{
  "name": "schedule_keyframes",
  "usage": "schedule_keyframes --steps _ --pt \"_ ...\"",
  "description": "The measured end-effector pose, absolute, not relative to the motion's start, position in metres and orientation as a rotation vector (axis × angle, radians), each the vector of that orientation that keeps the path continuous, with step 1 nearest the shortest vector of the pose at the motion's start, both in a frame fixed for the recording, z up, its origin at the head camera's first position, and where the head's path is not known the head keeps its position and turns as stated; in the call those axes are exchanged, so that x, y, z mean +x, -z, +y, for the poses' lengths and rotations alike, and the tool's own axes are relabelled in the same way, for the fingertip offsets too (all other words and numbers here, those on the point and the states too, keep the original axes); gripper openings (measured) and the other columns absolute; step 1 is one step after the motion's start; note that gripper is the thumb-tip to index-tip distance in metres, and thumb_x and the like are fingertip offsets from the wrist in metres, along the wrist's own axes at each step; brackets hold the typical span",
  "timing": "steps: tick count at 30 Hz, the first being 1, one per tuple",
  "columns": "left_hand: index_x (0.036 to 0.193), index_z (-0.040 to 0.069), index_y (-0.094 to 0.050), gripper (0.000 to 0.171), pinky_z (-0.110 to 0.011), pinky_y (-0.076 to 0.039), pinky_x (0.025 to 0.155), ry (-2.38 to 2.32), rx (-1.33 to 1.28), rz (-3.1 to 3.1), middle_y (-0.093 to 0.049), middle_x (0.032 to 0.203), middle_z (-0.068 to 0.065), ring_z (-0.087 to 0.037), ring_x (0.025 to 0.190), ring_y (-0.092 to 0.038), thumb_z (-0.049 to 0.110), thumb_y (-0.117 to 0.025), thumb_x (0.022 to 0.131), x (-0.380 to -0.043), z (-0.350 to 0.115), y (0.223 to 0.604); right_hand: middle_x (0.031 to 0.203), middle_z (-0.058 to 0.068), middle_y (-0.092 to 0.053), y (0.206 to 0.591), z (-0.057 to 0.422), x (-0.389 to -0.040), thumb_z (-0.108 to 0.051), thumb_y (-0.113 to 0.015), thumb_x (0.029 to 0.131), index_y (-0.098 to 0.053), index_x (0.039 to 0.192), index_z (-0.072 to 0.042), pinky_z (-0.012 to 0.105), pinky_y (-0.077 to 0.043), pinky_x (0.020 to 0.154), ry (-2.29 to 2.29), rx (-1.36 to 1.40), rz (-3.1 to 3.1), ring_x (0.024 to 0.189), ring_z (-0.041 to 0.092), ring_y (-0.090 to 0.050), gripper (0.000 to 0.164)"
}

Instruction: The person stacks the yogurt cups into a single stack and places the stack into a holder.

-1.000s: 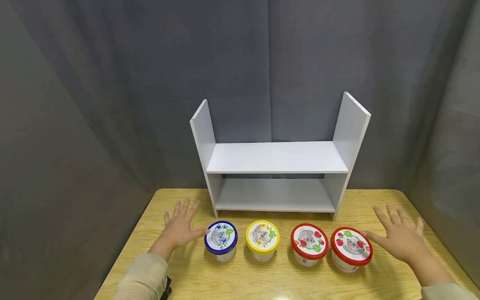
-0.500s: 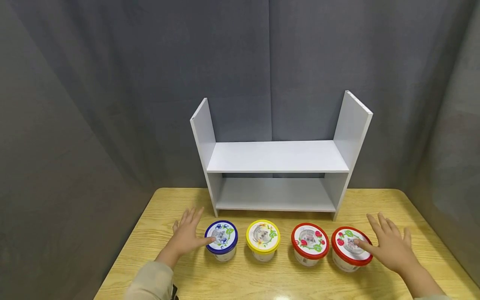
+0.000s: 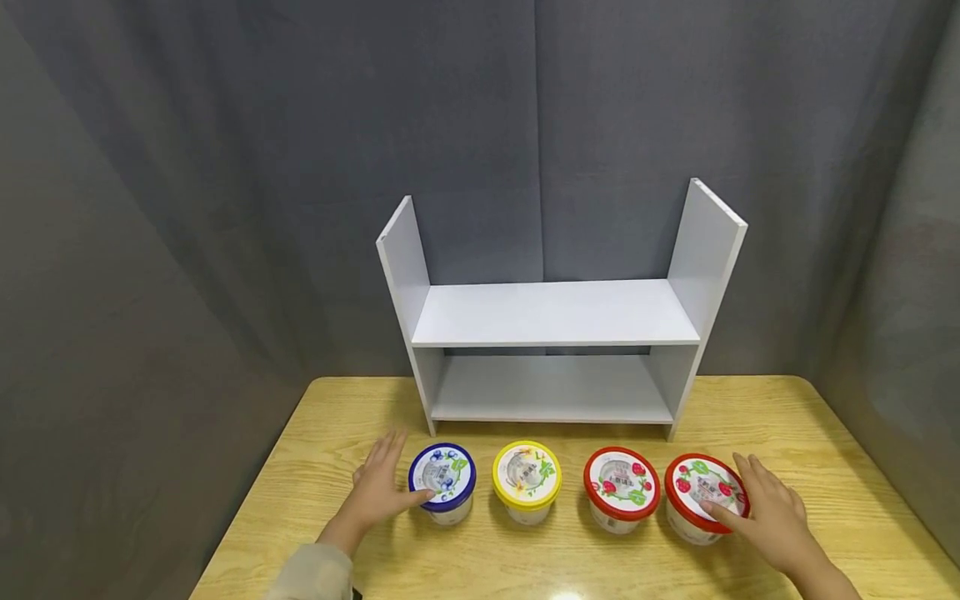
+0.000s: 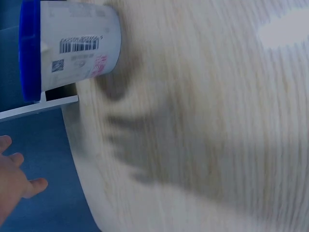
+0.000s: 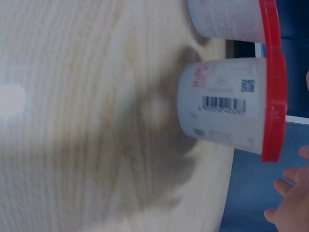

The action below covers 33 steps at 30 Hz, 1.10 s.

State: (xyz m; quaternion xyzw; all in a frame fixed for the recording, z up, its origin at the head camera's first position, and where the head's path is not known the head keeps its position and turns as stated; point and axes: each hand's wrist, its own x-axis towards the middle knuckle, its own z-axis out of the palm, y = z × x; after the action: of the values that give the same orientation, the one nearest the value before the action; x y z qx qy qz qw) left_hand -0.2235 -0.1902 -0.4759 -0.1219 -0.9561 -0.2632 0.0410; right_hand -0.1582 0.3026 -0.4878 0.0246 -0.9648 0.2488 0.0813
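Observation:
In a row on the table stand a blue-lidded tub [image 3: 442, 477], a yellow-lidded tub [image 3: 527, 475] and two red-lidded tubs, one inner [image 3: 622, 482] and one outer [image 3: 705, 492]. My left hand [image 3: 377, 490] hovers left of the blue-lidded tub, fingers extended, its thumb at the lid's near edge in the head view. In the left wrist view that hand [image 4: 12, 181] is apart from the tub. My right hand [image 3: 772, 517] is right of the outer red-lidded tub, its thumb over the lid in the head view. The right wrist view shows its fingers [image 5: 285, 186] apart from the tub.
A white two-level shelf [image 3: 555, 312] with tall side panels stands behind the tubs at the table's back. The wooden table [image 3: 465, 567] has rounded back corners. Dark grey curtains [image 3: 480, 125] surround it at the back and sides.
My left hand has come slightly right and nearer to me beside the blue-lidded tub. My right hand has moved left and nearer to me, toward the outer red-lidded tub. The tubs stay put.

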Motion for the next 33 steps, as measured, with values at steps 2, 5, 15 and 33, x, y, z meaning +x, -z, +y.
schedule_keyframes --steps 2,5,15,33 --pt "0.136 0.006 -0.024 0.099 -0.069 -0.019 0.084 0.831 -0.367 -2.913 -0.021 0.137 -0.021 -0.043 0.122 -0.018 0.051 -0.07 0.061 -0.223 -0.188 0.48 0.125 0.04 -0.021 0.491 0.301 -0.157 -0.043 -0.062 0.074 -0.023 0.128 0.011 0.067 -0.013 0.082 -0.773 0.061 -2.884 0.107 0.057 -0.021 0.085" --pt "0.136 0.007 -0.024 0.099 -0.069 -0.02 0.085 0.872 -0.342 -2.907 -0.022 0.137 -0.021 -0.042 0.122 -0.018 0.05 -0.071 0.06 -0.221 -0.186 0.486 0.124 0.041 -0.021 0.496 0.299 -0.156 -0.042 -0.062 0.075 -0.023 0.127 0.012 0.067 -0.015 0.081 -0.807 0.037 -2.879 0.107 0.058 -0.021 0.085" --pt "0.136 0.007 -0.023 0.101 -0.069 -0.018 0.085 1.063 -0.253 -2.882 -0.023 0.137 -0.02 -0.041 0.122 -0.021 0.049 -0.073 0.059 -0.216 -0.181 0.505 0.123 0.041 -0.024 0.504 0.293 -0.154 -0.037 -0.066 0.073 -0.026 0.125 0.013 0.067 -0.019 0.081 -0.92 0.023 -2.8 0.107 0.057 -0.024 0.083" --pt "0.135 0.004 -0.023 0.098 -0.058 -0.022 0.094 1.383 -0.155 -2.765 -0.027 0.134 -0.022 -0.041 0.12 -0.025 0.039 -0.076 0.06 -0.204 -0.17 0.521 0.121 0.037 -0.028 0.52 0.292 -0.151 -0.028 -0.075 0.064 -0.022 0.126 0.015 0.065 -0.026 0.081 -1.032 0.042 -2.688 0.107 0.053 -0.028 0.092"
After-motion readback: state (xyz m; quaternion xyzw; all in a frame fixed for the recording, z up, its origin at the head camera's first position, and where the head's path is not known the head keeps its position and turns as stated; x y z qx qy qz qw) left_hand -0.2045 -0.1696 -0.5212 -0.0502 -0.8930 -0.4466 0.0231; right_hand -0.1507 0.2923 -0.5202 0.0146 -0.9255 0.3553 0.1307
